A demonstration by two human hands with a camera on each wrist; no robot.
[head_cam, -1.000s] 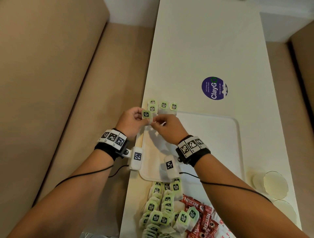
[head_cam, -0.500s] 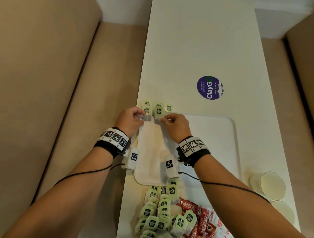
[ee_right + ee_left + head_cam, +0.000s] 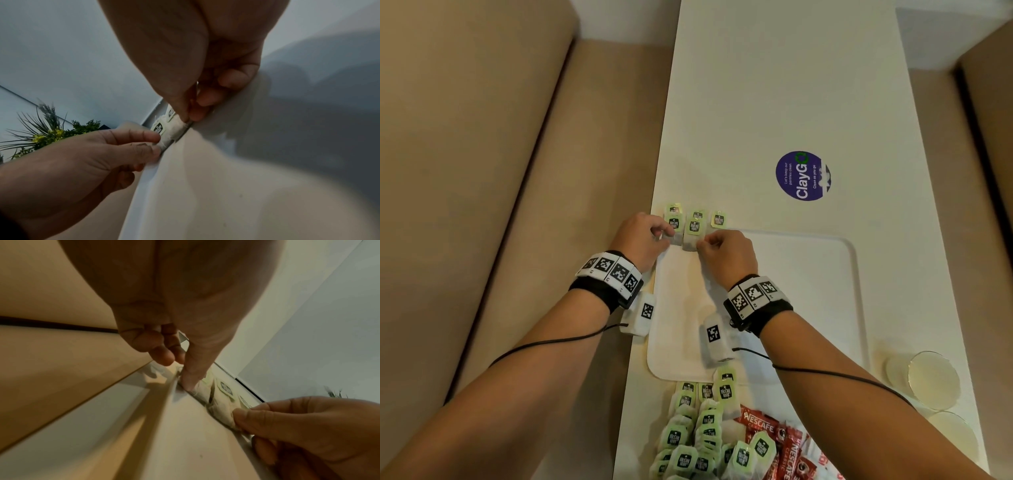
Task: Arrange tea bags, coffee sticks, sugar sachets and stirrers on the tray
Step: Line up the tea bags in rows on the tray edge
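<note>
Head view: left hand (image 3: 642, 240) and right hand (image 3: 726, 251) each pinch a tea bag (image 3: 690, 236) at the white tray's (image 3: 808, 308) 11 o'clock corner, where five green-tagged bags line the rim; the heap of tea bags (image 3: 698, 438) and Nescafé coffee sticks (image 3: 787, 445) lies at 6 o'clock, unsorted. Wrist views: both pinches confirmed. Sugar sachets and stirrers cannot be identified. Judged barely begun.

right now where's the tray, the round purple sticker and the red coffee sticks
tray (image 3: 808, 291), head view, bare white floor right of the hands
round purple sticker (image 3: 803, 175), head view, its middle, on the lettering
red coffee sticks (image 3: 789, 448), head view, a red wrapper in the near pile
</note>
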